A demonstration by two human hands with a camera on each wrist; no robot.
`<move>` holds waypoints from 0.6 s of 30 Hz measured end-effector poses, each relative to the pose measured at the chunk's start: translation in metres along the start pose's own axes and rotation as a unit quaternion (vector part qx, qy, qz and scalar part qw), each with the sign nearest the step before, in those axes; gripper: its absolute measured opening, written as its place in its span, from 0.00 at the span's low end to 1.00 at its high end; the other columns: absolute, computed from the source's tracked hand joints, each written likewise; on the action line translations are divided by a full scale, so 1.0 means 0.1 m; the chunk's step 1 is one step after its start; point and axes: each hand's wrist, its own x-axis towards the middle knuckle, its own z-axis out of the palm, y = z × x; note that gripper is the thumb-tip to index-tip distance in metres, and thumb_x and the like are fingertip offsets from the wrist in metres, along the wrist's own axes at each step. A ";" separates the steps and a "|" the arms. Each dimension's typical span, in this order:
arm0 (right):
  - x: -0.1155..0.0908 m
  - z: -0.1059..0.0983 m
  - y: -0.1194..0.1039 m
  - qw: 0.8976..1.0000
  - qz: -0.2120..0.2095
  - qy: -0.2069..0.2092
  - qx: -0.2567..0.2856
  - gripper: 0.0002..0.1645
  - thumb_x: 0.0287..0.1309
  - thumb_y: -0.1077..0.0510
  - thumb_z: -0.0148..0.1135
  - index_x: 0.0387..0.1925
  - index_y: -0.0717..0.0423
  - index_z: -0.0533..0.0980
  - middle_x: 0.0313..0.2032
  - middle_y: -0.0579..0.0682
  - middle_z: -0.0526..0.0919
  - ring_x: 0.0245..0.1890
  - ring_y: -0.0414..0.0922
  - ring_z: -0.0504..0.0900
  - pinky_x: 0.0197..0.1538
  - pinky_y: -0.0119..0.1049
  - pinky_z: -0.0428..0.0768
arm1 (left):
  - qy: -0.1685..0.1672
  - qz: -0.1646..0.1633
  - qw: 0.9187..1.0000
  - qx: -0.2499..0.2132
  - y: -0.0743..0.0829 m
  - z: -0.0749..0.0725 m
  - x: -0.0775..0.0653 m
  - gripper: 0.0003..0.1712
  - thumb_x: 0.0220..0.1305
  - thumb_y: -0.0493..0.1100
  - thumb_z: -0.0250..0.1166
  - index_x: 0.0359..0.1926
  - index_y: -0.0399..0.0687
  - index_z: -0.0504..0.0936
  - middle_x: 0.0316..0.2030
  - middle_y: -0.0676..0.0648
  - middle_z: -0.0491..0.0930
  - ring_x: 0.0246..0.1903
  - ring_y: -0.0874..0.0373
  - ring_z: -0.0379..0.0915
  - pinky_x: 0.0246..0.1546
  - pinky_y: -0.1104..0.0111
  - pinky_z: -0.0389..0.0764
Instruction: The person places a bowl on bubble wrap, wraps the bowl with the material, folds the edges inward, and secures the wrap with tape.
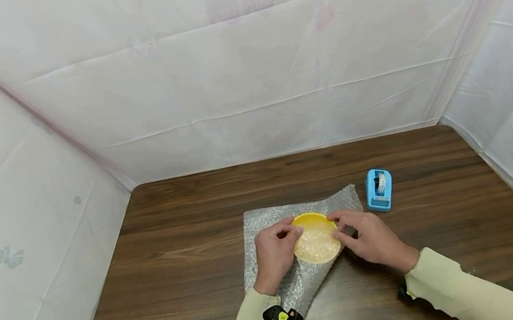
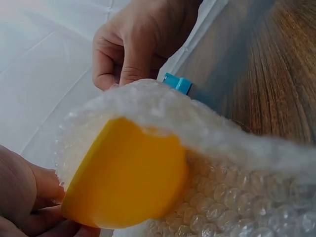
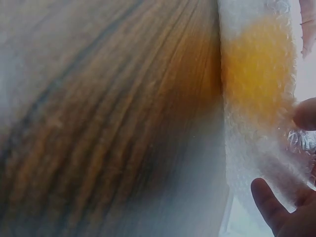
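A round yellow bowl stands tilted on a sheet of bubble wrap. One flap of the wrap lies over part of the bowl, so its yellow shows through cloudily in the right wrist view. My left hand pinches the bowl's left rim, with fingers under its edge in the left wrist view. On the other side, my right hand pinches the folded edge of the wrap beside the bowl's right rim. The bowl's underside is hidden by the wrap.
A blue tape dispenser with a roll in it stands on the brown wooden table, just beyond my right hand. Pale sheeting hangs behind the table and at both sides. A dark camera is strapped to my left wrist.
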 end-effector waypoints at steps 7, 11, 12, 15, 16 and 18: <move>-0.03 0.00 0.03 1.000 0.007 0.003 -0.016 0.07 0.59 0.56 0.76 0.35 0.45 0.82 0.60 0.52 0.85 0.62 0.54 0.82 0.61 0.56 0.82 | 0.011 -0.004 1.000 -0.006 0.01 0.01 0.00 0.07 0.60 0.39 0.76 0.26 0.46 0.92 0.48 0.45 0.91 0.51 0.49 0.89 0.36 0.74 0.85; -0.03 -0.02 0.06 1.000 0.016 0.008 -0.026 0.22 0.58 0.53 0.78 0.50 0.56 0.81 0.67 0.58 0.76 0.69 0.58 0.72 0.65 0.61 0.77 | 0.029 0.001 1.000 0.001 0.00 0.03 -0.01 0.06 0.59 0.38 0.77 0.25 0.46 0.91 0.47 0.47 0.92 0.47 0.51 0.90 0.35 0.75 0.83; -0.03 -0.04 0.07 0.999 0.024 0.007 -0.021 0.26 0.58 0.52 0.77 0.54 0.58 0.79 0.69 0.59 0.73 0.70 0.59 0.70 0.66 0.63 0.76 | 0.032 0.003 0.999 0.000 0.00 0.04 -0.02 0.07 0.58 0.38 0.77 0.24 0.46 0.91 0.47 0.47 0.92 0.46 0.51 0.90 0.34 0.75 0.83; -0.02 -0.09 0.11 0.999 0.051 0.008 0.000 0.34 0.64 0.49 0.72 0.64 0.63 0.73 0.73 0.62 0.67 0.73 0.62 0.64 0.68 0.66 0.72 | 0.041 0.005 0.999 0.002 -0.01 0.05 -0.02 0.08 0.58 0.37 0.76 0.23 0.47 0.91 0.46 0.47 0.92 0.43 0.52 0.90 0.33 0.75 0.81; -0.01 -0.12 0.12 0.998 0.062 0.012 0.008 0.35 0.67 0.49 0.69 0.66 0.65 0.70 0.74 0.64 0.65 0.74 0.63 0.63 0.69 0.68 0.70 | 0.042 0.005 0.999 0.003 -0.01 0.06 -0.03 0.08 0.58 0.37 0.76 0.23 0.47 0.91 0.46 0.47 0.92 0.43 0.52 0.90 0.33 0.75 0.81; 0.01 -0.18 0.15 0.996 0.090 0.022 0.017 0.35 0.72 0.49 0.63 0.68 0.67 0.67 0.74 0.66 0.64 0.74 0.65 0.62 0.69 0.69 0.68 | 0.042 0.003 0.999 0.004 -0.01 0.07 -0.03 0.08 0.58 0.37 0.76 0.22 0.47 0.91 0.46 0.47 0.92 0.43 0.52 0.90 0.33 0.75 0.81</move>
